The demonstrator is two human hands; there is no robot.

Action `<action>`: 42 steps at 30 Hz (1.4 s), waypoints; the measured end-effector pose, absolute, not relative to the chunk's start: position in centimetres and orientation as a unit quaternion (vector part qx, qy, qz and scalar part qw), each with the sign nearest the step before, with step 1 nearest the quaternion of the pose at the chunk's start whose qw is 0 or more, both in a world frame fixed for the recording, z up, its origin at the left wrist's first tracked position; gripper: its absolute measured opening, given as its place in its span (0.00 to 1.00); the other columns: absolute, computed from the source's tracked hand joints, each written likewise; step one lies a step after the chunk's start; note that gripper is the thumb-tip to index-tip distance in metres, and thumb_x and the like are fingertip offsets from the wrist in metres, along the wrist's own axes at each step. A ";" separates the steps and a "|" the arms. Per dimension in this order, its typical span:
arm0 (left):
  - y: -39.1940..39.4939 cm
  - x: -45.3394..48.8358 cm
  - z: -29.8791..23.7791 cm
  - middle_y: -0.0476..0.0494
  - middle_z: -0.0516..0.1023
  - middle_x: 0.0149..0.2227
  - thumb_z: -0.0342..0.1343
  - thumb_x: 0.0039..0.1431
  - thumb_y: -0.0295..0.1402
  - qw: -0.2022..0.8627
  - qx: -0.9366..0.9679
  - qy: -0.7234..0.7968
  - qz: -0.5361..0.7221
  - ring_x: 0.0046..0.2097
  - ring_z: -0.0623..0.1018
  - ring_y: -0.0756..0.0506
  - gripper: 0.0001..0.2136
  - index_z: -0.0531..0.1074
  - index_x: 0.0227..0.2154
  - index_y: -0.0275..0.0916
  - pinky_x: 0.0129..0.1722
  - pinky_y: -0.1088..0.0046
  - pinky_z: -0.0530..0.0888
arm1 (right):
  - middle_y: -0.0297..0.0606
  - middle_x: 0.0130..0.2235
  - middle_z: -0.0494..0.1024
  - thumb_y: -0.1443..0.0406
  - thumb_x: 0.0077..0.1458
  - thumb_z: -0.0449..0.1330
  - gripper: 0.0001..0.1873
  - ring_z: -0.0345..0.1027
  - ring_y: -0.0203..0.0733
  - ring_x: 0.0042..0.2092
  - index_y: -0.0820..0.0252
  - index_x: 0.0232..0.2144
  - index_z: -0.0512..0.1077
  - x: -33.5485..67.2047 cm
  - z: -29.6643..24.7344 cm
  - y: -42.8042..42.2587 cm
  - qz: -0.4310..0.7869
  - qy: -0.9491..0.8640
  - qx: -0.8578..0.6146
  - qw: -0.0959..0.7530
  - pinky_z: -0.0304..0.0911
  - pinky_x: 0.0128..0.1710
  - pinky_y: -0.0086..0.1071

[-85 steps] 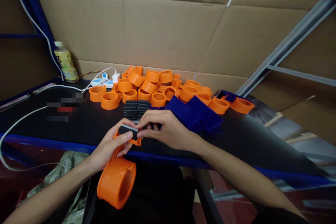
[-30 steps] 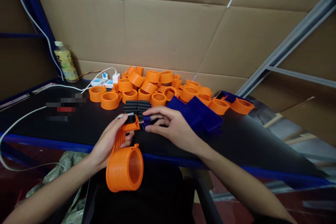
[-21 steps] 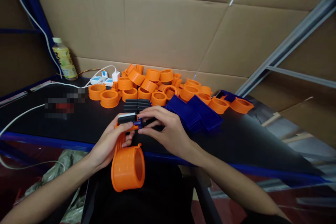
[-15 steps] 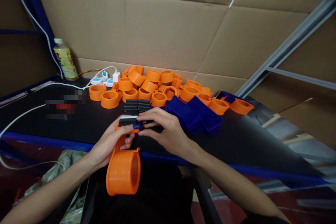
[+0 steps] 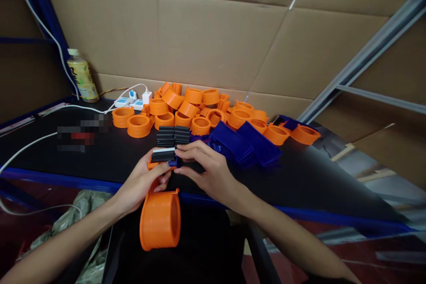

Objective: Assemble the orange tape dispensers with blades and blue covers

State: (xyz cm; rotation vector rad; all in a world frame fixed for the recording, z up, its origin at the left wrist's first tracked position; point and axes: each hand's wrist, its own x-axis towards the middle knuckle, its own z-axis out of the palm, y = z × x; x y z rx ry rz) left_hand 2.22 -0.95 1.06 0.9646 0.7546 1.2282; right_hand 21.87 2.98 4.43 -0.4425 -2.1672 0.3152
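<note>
My left hand (image 5: 141, 182) grips the handle of an orange tape-dispenser body (image 5: 159, 219), whose ring hangs below the table edge. A black toothed blade piece (image 5: 163, 155) sits at the top of that handle under my left thumb. My right hand (image 5: 208, 171) pinches a small blue part (image 5: 175, 163) against the handle's top, fingers closed round it. Behind my hands lie a stack of black blade pieces (image 5: 173, 136) and several blue plastic parts (image 5: 246, 144).
A heap of orange dispenser bodies (image 5: 199, 111) fills the back of the black table (image 5: 66, 155). A drink bottle (image 5: 82, 77), a power strip (image 5: 131, 103) and white cables (image 5: 20, 155) lie at the left. Cardboard walls stand behind.
The orange body has been turned and lifted slightly in my left hand. My right hand has brought a small blue part to the handle's top, beside the black blade piece.
</note>
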 end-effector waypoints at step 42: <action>-1.4 2.0 2.2 0.34 0.72 0.63 0.68 0.52 0.48 0.705 0.398 0.151 0.568 0.64 0.69 0.30 0.29 0.74 0.56 0.42 0.60 0.51 0.70 | 0.36 0.32 0.81 0.56 0.62 0.62 0.14 0.74 0.37 0.32 0.61 0.35 0.80 22.7 6.3 -2.2 0.512 -0.705 -0.287 0.398 0.68 0.31 0.27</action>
